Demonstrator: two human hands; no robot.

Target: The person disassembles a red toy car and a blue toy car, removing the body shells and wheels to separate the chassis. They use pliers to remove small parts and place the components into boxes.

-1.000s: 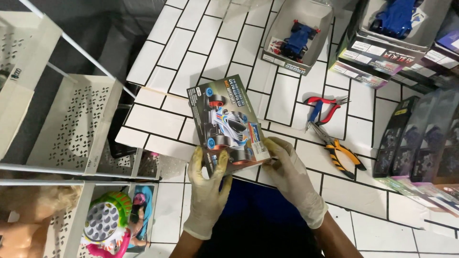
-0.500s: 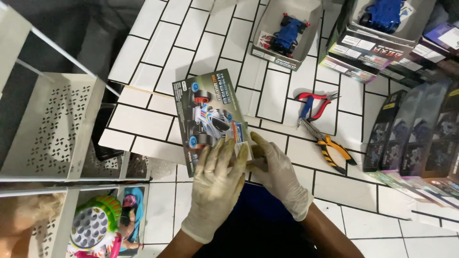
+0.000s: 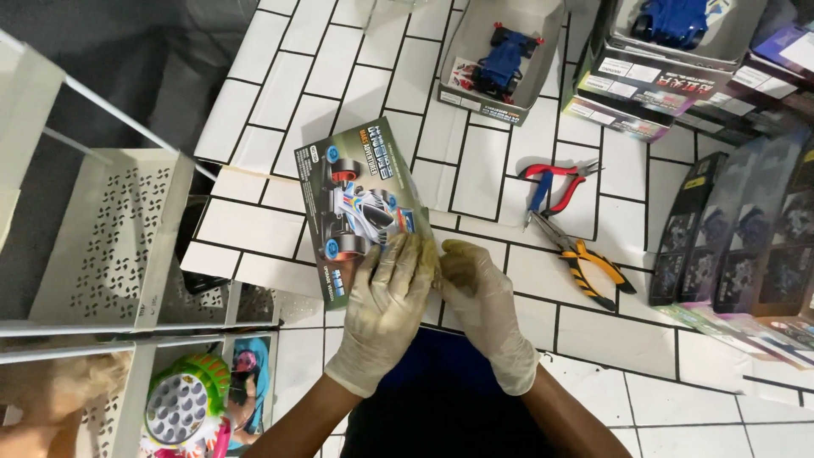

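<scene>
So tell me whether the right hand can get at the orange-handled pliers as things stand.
Probably yes. The orange-handled pliers lie on bare tile just to the right of the right hand, with nothing between them, though that hand is now on the toy car box.

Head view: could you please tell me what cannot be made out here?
- Toy car box: its near corner is covered by the left hand and right hand.
- Box contents: sealed, unseen.
- Dark boxes: cut by the right edge.
- Round toy: cut by the bottom edge.

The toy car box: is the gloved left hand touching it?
Touching. The head view shows the left hand lying flat on the near end of the toy car box, its fingers covering that corner with no gap.
</scene>
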